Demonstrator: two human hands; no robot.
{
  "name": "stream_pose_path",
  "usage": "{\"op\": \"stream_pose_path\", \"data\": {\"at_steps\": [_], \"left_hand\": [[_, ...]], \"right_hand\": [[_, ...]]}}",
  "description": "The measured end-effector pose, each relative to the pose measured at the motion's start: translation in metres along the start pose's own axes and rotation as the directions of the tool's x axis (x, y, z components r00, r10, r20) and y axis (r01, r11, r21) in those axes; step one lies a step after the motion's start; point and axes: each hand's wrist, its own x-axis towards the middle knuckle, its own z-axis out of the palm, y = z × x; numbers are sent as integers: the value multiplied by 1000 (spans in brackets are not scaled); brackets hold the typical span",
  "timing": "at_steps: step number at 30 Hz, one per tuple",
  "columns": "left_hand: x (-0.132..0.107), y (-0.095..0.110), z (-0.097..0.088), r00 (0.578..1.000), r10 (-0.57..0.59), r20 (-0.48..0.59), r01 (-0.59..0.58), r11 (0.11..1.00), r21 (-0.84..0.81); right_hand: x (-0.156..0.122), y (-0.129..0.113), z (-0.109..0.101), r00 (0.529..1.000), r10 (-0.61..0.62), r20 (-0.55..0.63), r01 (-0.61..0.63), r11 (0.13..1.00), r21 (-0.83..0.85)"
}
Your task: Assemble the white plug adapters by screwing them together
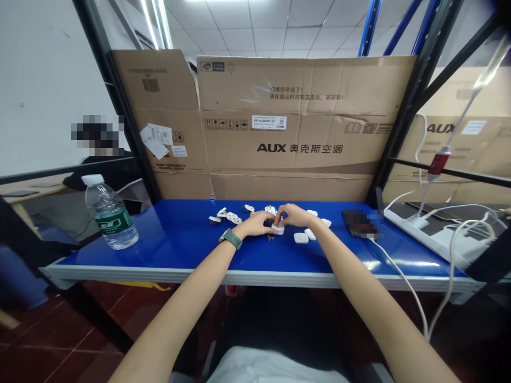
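Both my hands meet over the middle of the blue table [179, 239]. My left hand [255, 223], with a green watch [232, 238] on its wrist, and my right hand [291, 214] have their fingers pinched on one small white plastic part [278, 229] that rests on the tabletop. More white plug-like parts [227, 216] lie loose to the left, and others [301, 238] lie just right of my hands. A few tiny dark screws [271, 237] sit in front of the held part.
A water bottle [109, 213] stands at the table's left end. A dark phone [359, 223] with a white cable lies to the right, beside a white power strip [423, 234]. A cardboard wall [287, 122] closes the back. A person sits beyond the left frame.
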Motion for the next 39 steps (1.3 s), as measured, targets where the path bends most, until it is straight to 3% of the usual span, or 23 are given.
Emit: {"op": "stream_pose_path", "data": {"at_steps": [24,35,39], "left_hand": [[1,2,-1,1000,15,2,-15,1000,-17],[1,0,0,1000,28,6,-28,1000,-14],[1,1,0,1000,26,8,-26,1000,-8]], "right_hand": [[-5,0,-7,997,-23,76,16,996,86],[-1,4,1,994,56,93,-59,998,34],[-2,3,1,987,100,125,-111,990,88]]}}
